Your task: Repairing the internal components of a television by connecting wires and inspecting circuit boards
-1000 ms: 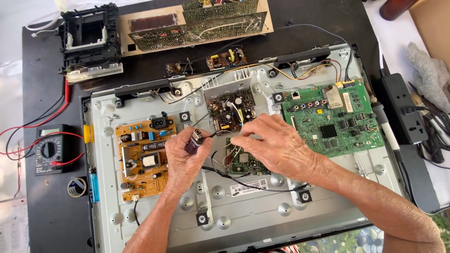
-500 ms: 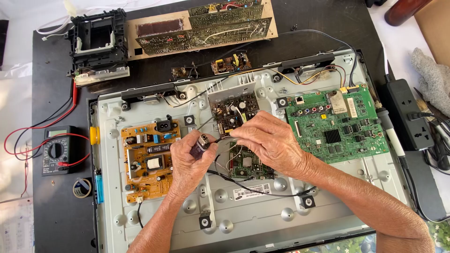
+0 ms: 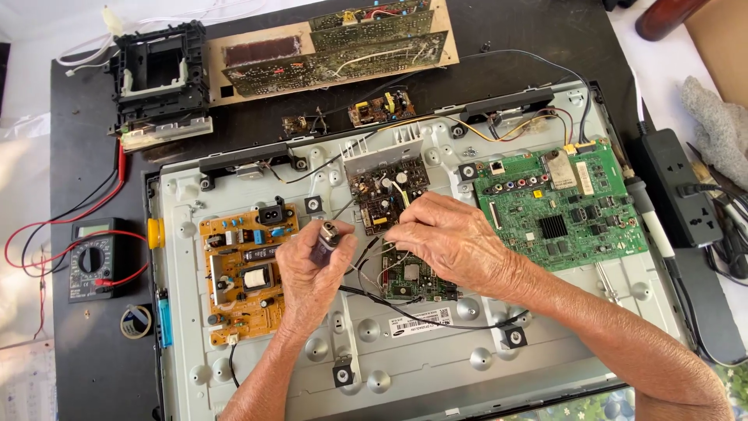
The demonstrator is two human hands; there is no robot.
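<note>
My left hand [image 3: 312, 273] is gripping a small lighter [image 3: 326, 238] | my right hand [image 3: 444, 242] is pinching thin wires [image 3: 372, 269] | both are hovering over the small circuit board [image 3: 387, 195].

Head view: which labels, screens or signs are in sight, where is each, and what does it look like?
Multimeter screen: far left on the black table, small pale grey rectangle above a round dial.
White sticker: on the metal panel below the hands, rectangular, with black print and a square code.
Silver label: on the green board, right.

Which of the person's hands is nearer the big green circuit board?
Right. The right hand lies just beside the green circuit board, at its left edge; the left hand is farther off, near the yellow board.
</note>
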